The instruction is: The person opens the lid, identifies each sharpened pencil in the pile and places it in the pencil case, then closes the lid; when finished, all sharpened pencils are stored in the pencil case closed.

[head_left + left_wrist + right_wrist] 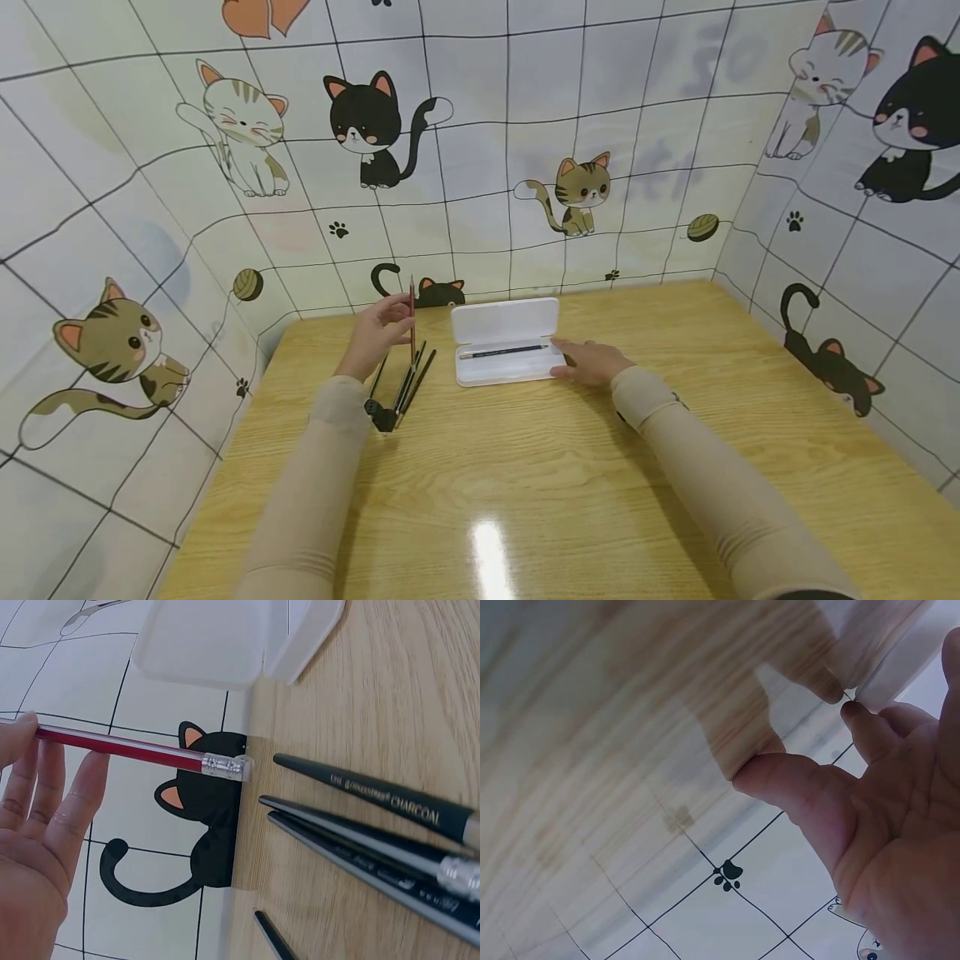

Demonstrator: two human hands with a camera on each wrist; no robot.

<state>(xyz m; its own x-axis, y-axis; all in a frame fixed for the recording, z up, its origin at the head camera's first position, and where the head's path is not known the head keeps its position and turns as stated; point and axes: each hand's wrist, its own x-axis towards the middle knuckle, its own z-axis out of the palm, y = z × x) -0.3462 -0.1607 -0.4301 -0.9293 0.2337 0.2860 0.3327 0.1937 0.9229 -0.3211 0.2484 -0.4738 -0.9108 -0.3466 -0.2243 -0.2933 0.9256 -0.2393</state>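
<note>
My left hand [377,333] pinches a red pencil [412,321] and holds it upright above the table. In the left wrist view the red pencil [150,748] shows a metal band and an eraser at its lower end. Just below lie several dark pencils [422,379], one dark green pencil [375,787] lettered CHARCOAL. My right hand [592,362] touches the right end of an open white pencil case [510,375], its thumb resting low by the table in the right wrist view [795,784]. A dark pencil [504,352] lies inside the case.
A small black object [383,417], its kind unclear, lies at the near end of the loose pencils. The wooden table [570,483] meets a cat-patterned cloth wall [480,200] behind the case and on both sides.
</note>
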